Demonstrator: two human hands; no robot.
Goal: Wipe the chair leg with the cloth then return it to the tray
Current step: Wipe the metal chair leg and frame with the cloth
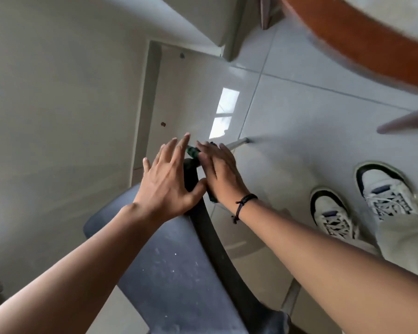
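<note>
Head view. The chair (pixel 169 268), with dusty dark seat and black frame, fills the lower centre. Left hand (pixel 165 179): fingers spread and unclenched, palm resting on the black frame at the seat's far edge. Right hand (pixel 219 172), just beside it on the frame's other side, lies flat over a dark green cloth (pixel 193 151), of which only small parts show; whether the fingers grasp it cannot be told. The metal chair leg (pixel 238 143) projects beyond the right fingertips. Two sneakers (pixel 362 201) stand right of the chair on the tiled floor (pixel 299 97).
</note>
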